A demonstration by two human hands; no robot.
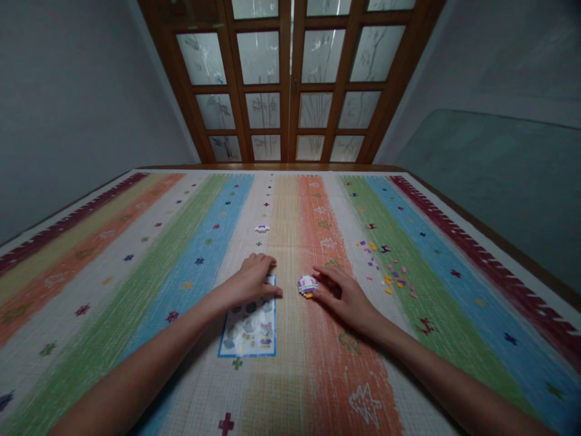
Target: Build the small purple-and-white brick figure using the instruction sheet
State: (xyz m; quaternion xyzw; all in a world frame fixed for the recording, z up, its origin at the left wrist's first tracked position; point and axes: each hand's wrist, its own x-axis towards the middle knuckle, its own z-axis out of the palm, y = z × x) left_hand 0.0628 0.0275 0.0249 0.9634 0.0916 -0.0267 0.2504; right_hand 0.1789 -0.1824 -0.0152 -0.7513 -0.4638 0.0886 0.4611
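My right hand (342, 295) holds a small rounded brick-built piece (307, 284) between thumb and fingers. The piece is white and purple with a bit of yellow at its lower edge. My left hand (256, 280) is held over the top of a blue-edged instruction sheet (247, 339), with its thumb and fingers apart and nothing between them. Printed pictures of parts and a small figure show on the sheet; its upper part is hidden under my left hand. Beyond that hand lies a small white and purple brick piece (262, 229).
Loose tiny bricks (396, 281) in pink, purple and yellow are scattered to the right of my right hand. A striped, patterned cloth (290, 387) covers the table. Wooden doors with glass panes (290, 91) stand behind it, and a greenish panel (508, 175) is at the right.
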